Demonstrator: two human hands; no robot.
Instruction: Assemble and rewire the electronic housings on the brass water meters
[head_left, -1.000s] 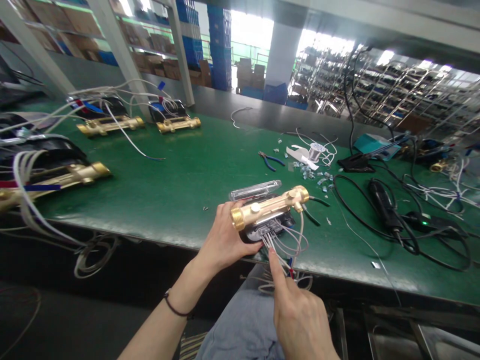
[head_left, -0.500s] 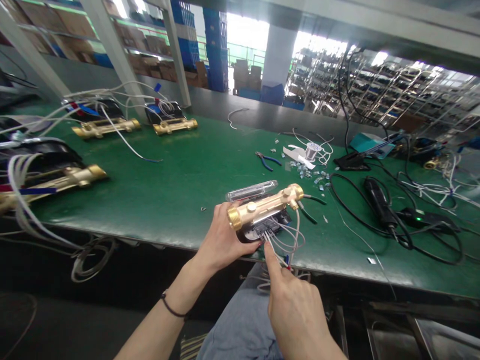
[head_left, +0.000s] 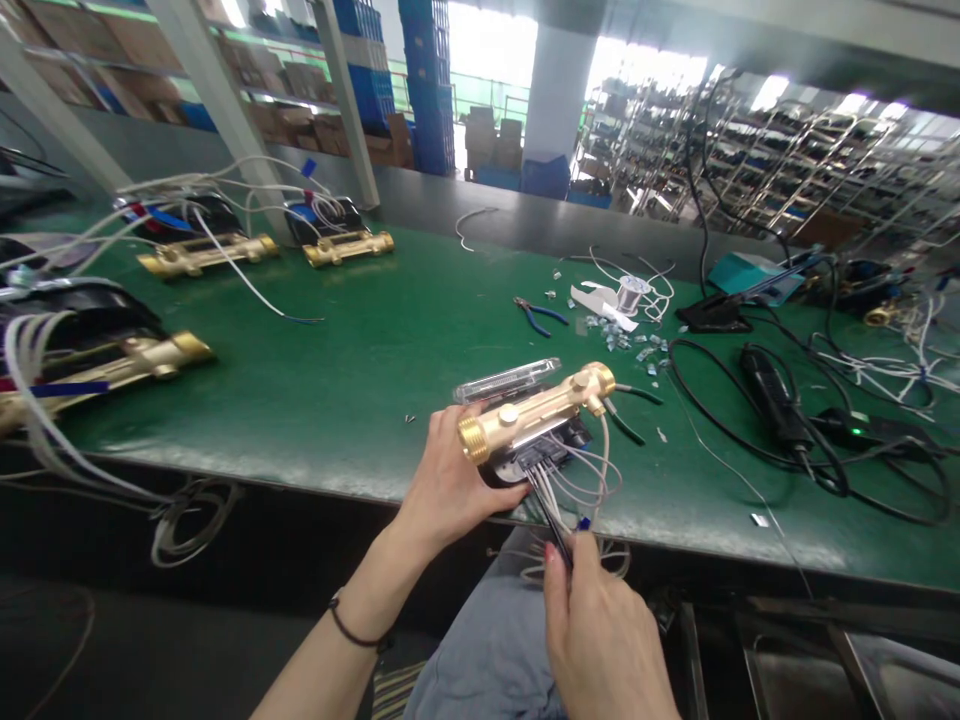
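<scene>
My left hand grips a brass water meter by its threaded end, near the front edge of the green table. The meter lies with its black body underneath and a clear lid behind it. A bundle of thin white wires comes out of the black body and loops toward me. My right hand is below the table edge, fingers pinched on these wires close to a blue and red tip.
Three more brass meters with white cables lie at the left and far left. Blue-handled pliers, a solder spool, small metal bits, a black tool and tangled black cables lie to the right. Shelving stands behind.
My right hand has pulled back from the meter's black body toward me and closed its fingers on the wires. The left hand and the meter have stayed about where they were.
</scene>
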